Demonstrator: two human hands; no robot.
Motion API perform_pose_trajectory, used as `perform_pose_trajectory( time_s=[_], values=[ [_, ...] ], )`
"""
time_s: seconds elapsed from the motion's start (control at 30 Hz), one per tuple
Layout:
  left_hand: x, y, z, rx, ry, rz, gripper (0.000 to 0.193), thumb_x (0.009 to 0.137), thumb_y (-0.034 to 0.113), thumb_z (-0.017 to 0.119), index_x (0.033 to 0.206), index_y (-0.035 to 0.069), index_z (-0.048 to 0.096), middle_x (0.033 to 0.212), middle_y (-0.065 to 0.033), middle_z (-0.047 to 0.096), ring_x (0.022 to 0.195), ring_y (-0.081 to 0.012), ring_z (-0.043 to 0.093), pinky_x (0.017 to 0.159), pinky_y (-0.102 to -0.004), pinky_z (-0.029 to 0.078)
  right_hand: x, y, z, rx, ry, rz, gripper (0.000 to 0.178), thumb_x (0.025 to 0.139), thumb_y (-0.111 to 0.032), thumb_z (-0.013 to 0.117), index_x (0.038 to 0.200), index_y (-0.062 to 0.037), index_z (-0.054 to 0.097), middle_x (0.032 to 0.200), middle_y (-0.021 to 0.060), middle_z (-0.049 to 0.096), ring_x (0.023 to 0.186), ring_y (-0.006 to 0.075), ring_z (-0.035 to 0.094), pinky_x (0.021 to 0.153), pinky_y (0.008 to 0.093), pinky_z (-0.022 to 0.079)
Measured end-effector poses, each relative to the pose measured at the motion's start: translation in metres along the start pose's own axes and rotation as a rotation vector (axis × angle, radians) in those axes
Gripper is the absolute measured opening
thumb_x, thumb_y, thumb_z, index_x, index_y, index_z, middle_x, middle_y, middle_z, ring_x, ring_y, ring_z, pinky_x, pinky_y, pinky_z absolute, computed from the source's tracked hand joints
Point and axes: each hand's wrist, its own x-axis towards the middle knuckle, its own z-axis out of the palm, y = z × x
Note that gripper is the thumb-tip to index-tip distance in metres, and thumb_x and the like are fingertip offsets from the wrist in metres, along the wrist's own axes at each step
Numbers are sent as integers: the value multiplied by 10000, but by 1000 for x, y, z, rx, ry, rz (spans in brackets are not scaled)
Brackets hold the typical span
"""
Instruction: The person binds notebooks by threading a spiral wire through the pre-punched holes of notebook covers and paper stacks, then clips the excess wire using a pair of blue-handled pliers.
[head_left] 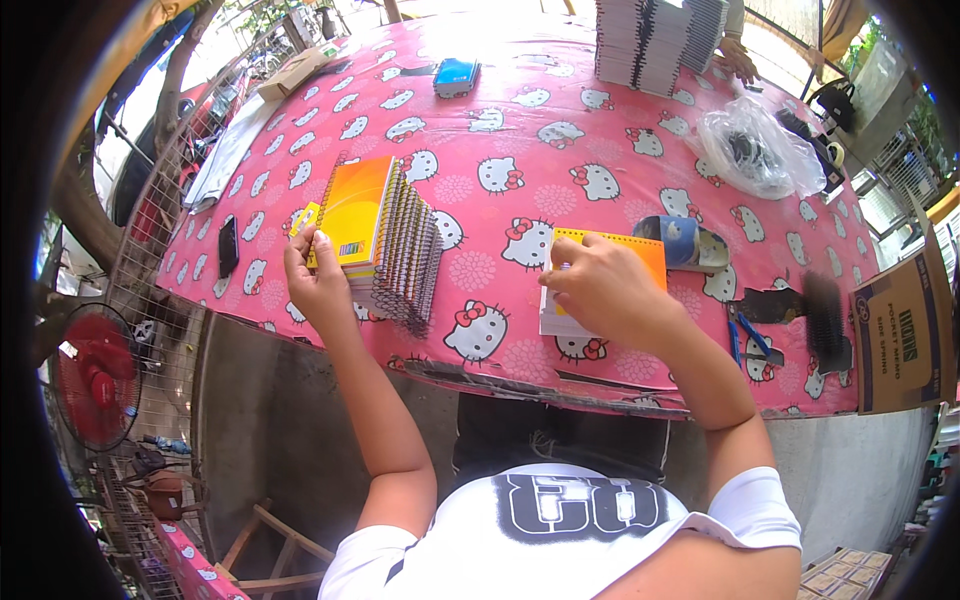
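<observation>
My left hand (322, 280) is at the near left side of a tall stack of spiral notebooks (408, 250). Its fingers are closed at a small yellow piece (304, 220) that sticks out beside the top notebook, which has an orange and yellow cover (362, 205). In front of me to the right, my right hand (612, 285) bends over a single spiral notebook (645, 255). Thumb and fingers pinch together above its white pages; part of the orange cover shows past the hand. What lies between those fingertips is hidden.
A blue patterned pouch (682, 243) lies beyond the right hand, blue-handled pliers (750, 338) and a cardboard box (905, 330) to its right. Farther off are a clear plastic bag (760, 150), notebook stacks (655, 45) and another person's hand (738, 62). A phone (228, 246) is left.
</observation>
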Motion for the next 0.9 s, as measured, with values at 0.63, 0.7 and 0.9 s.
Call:
perform_pose_trajectory(
  time_s=[0.63,0.7,0.9],
  values=[
    [-103,120,58,-936,-1089,-759,596,994,335,510,1443,41,249,1024,-165,617,843,-231,676,738,-317,560,-27,6,-30,512,689,213,258,844,-10,561,1089,-23,640,905,187,682,725,264,690,657,378,541],
    [-108,118,81,-881,-1066,-696,590,980,252,559,1449,56,258,995,-132,616,854,-192,658,729,-277,540,-40,-5,-14,395,558,41,295,821,-20,638,1116,-29,618,1031,163,675,930,276,680,808,388,541],
    [-115,107,89,-863,-868,88,413,942,-34,522,1335,80,474,983,-33,604,840,-96,584,746,-263,493,-67,34,5,528,885,293,509,776,-52,735,1225,-52,494,1122,111,589,1012,263,597,874,334,492]
  ],
)
